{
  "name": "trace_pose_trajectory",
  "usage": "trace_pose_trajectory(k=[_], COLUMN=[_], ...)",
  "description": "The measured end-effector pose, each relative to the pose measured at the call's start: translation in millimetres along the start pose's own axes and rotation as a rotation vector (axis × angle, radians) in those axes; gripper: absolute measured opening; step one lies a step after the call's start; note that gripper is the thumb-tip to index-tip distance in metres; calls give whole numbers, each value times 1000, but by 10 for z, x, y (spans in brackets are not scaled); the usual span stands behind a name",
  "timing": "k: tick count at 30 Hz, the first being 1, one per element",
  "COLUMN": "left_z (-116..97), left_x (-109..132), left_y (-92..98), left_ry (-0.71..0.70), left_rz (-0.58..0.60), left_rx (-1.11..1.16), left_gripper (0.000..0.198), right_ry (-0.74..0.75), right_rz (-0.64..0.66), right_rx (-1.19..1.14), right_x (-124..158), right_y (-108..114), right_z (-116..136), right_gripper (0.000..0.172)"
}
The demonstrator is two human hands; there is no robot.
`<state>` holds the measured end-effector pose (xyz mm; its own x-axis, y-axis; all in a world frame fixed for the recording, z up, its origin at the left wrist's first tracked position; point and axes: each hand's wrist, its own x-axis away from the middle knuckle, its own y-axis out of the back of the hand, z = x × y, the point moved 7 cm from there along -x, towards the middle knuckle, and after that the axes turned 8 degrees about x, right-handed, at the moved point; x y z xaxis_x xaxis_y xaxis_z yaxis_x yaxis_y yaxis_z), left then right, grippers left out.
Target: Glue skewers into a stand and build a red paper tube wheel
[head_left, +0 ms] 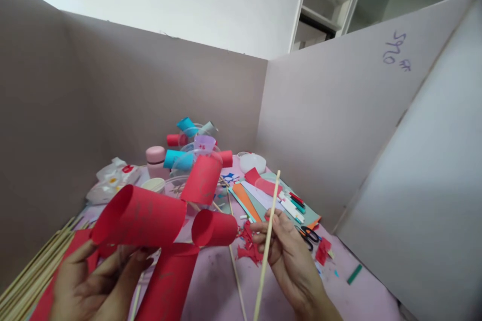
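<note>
My left hand (100, 281) grips a pinwheel-like piece made of several red paper tubes (146, 215) set around a centre, held up at the lower left. Its fingers are closed at the underside of the left tube, and part of what they pinch is hidden. To the right, my right hand (288, 251) pinches a thin pale wooden stick (268, 241) between thumb and fingers. The stick stands nearly upright, its top leaning slightly right, apart from the red tubes.
Behind stand similar blue and red tube pieces (178, 159), a pink bottle (155, 160) and a white bowl (253, 163). Coloured paper sheets (248, 200), markers (291, 208), scissors (309, 234) and red scraps (249, 248) lie right. Long sticks (41, 268) lie left. Grey partitions (169, 90) surround the table.
</note>
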<state>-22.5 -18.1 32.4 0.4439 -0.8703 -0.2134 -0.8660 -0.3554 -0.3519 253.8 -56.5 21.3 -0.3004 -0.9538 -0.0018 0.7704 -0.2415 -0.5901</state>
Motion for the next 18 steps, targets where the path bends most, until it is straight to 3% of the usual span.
trace_pose_trajectory(k=[6, 11, 15, 18], left_z=[35, 48, 71, 94], left_x=[-25, 51, 101, 130], left_y=[-28, -105, -112, -146], left_ry=[-49, 90, 138, 175], left_rz=[56, 138, 156, 184], left_rx=[57, 55, 31, 39], left_gripper=[58, 52, 50, 49], right_ry=[62, 163, 327, 481], right_rz=[-36, -70, 66, 40], right_rx=[17, -11, 104, 231], right_x=[-35, 48, 181, 312], right_y=[62, 191, 193, 132], right_z=[22, 141, 266, 288], right_gripper=[24, 19, 11, 7])
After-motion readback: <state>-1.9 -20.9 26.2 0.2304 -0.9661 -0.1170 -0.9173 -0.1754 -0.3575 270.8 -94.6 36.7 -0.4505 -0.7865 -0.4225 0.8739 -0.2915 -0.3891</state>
